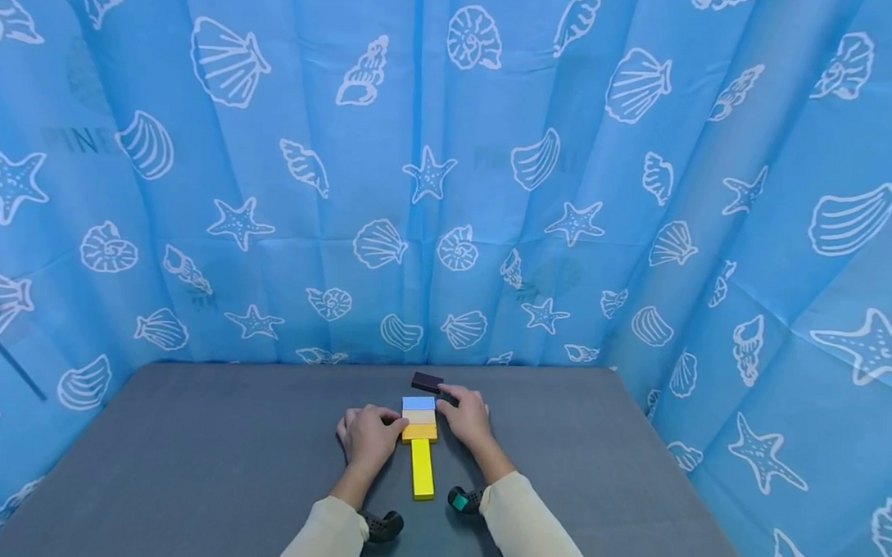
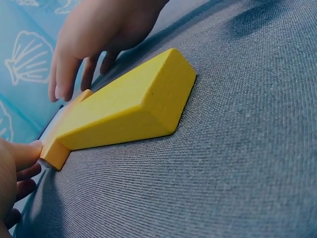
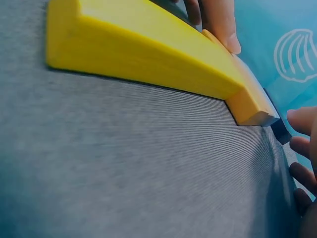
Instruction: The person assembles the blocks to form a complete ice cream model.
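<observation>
A long yellow block [image 1: 422, 470] lies lengthwise on the grey surface. Its far end meets an orange block [image 1: 421, 432] set crosswise; a beige block [image 1: 418, 417] and a blue block [image 1: 418, 403] follow, side by side. Beyond them a black block [image 1: 427, 382] lies slightly askew, apart from the row. My left hand [image 1: 369, 434] rests at the row's left end, its thumb touching the orange block [image 2: 58, 156]. My right hand [image 1: 469, 419] is at the black block's right end, index finger extended to it; whether it touches is unclear.
The grey cloth-covered surface [image 1: 211, 459] spreads around the blocks. A blue curtain [image 1: 423, 310] with white shells and starfish hangs behind its far edge and along the sides. Black devices [image 1: 384, 526] are strapped at both wrists.
</observation>
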Demonstrator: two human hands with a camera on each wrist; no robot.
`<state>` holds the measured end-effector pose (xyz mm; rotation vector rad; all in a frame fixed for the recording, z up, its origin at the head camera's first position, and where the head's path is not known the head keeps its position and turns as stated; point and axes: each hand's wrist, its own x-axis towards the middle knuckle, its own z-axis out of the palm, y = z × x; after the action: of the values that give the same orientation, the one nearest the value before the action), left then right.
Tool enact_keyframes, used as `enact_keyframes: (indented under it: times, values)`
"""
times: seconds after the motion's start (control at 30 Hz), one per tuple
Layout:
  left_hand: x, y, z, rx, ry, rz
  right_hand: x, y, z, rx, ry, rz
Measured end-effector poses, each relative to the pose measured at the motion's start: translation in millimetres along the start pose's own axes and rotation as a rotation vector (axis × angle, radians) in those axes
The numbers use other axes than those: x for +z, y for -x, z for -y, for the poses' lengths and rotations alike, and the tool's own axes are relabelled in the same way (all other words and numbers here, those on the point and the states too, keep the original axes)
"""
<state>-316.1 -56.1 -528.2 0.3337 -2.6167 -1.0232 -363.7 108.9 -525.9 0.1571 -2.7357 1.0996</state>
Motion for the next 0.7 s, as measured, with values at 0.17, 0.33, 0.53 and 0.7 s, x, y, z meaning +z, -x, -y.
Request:
enact_keyframes:
  times: [0.17, 0.33, 0.53, 0.7]
  values:
    - [-0.3, 0.3, -0.1, -0.002, 0.005, 0.000, 0.2, -6.9, 4.6, 0.000, 0.063, 0.011]
    - [-0.9, 1.0, -0.1, -0.003, 0.008, 0.001, 0.5, -12.7, 9.1, 0.014, 0.101, 0.028]
    - [-0.7, 1.6, -0.2, -0.001, 0.022, -0.002, 0.8, -15.5, 10.1, 0.007, 0.150, 0.046]
    - [-1.6, 1.3, 0.1, 0.003, 0.023, -0.004, 2.4, -16.8, 9.6, 0.006, 0.151, 0.058]
